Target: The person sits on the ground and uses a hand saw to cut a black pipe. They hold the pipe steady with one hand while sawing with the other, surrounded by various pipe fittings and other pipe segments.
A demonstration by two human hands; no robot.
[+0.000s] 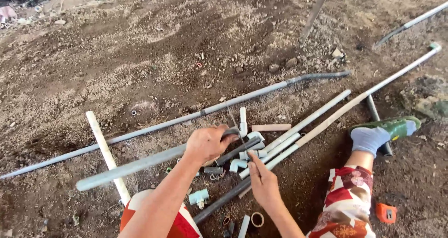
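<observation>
We see bare forearms with no sleeves reaching the wrists, and both the left hand (206,143) and the right hand (262,184) are ungloved, without rings, watch or bracelet that we can make out. Our legs are clothed in a loose patterned garment (346,203) in red, cream and dark maroon, printed with geometric blocks and small floral motifs; its edge ends just below the right knee, and a red and cream part of it shows over the left knee (179,225) at the near edge. On the right foot we wear a grey-blue sock (369,139) inside a green rubber sandal (395,126).
</observation>
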